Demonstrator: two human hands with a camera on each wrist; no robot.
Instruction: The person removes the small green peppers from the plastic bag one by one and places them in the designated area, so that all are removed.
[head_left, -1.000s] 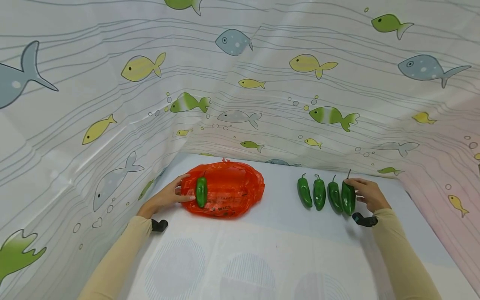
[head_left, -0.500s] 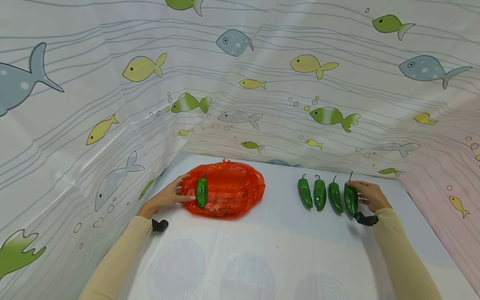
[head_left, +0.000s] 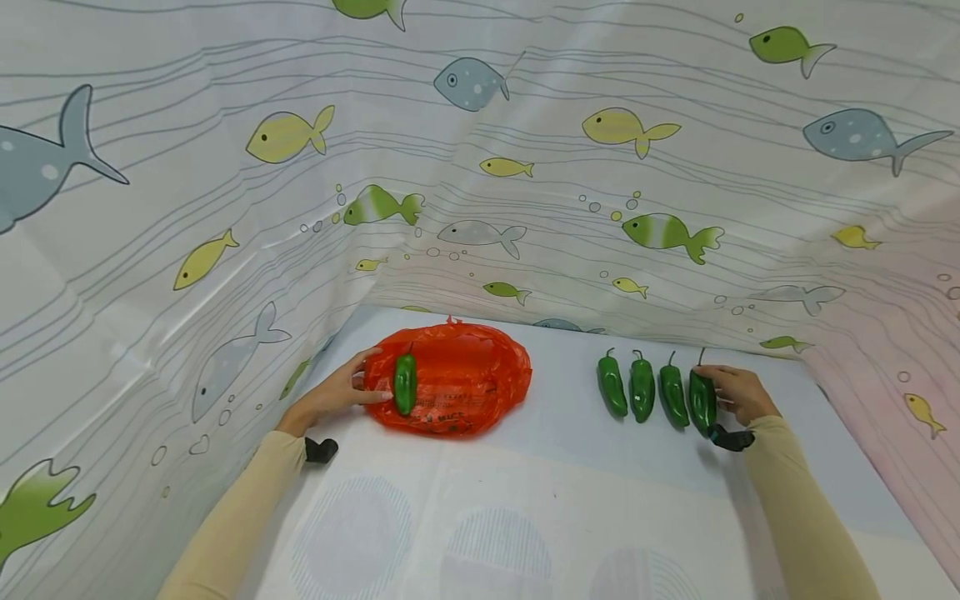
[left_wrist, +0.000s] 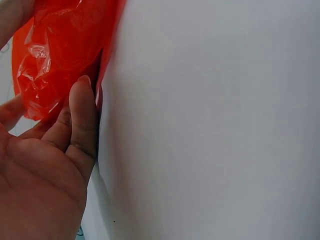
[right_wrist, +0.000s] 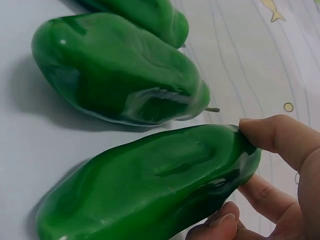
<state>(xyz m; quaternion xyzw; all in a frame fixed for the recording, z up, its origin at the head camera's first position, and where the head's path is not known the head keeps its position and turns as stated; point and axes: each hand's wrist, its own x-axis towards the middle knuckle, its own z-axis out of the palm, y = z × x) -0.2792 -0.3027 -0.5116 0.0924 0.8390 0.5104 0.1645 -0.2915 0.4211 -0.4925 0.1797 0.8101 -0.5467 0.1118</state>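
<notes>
On the right of the head view, my right hand (head_left: 738, 393) pinches a glossy green chili pepper (head_left: 702, 404) near its stem end. The right wrist view shows the thumb on top and the other fingers beneath the pepper (right_wrist: 150, 185). A neighbouring pepper (right_wrist: 120, 70) lies beside it, apart from it. At the left, my left hand (head_left: 339, 395) holds the side of a crumpled red plastic bag (head_left: 465, 367), with the thumb near the front. Its fingers (left_wrist: 82, 117) reach under the red plastic in the left wrist view. One green pepper (head_left: 405, 385) lies on the bag, stem away from me.
Three more green peppers stand in a row left of the held one: the leftmost (head_left: 612, 386), the middle one (head_left: 642, 388) and the nearest one (head_left: 673, 396). A white patterned cloth (head_left: 495, 492) covers the table. Fish-printed sheeting (head_left: 555, 200) encloses the back and sides.
My right hand has shifted the pepper slightly to the right and towards me, widening the gap to its neighbour. The left hand, the bag and the pepper on it have stayed in place.
</notes>
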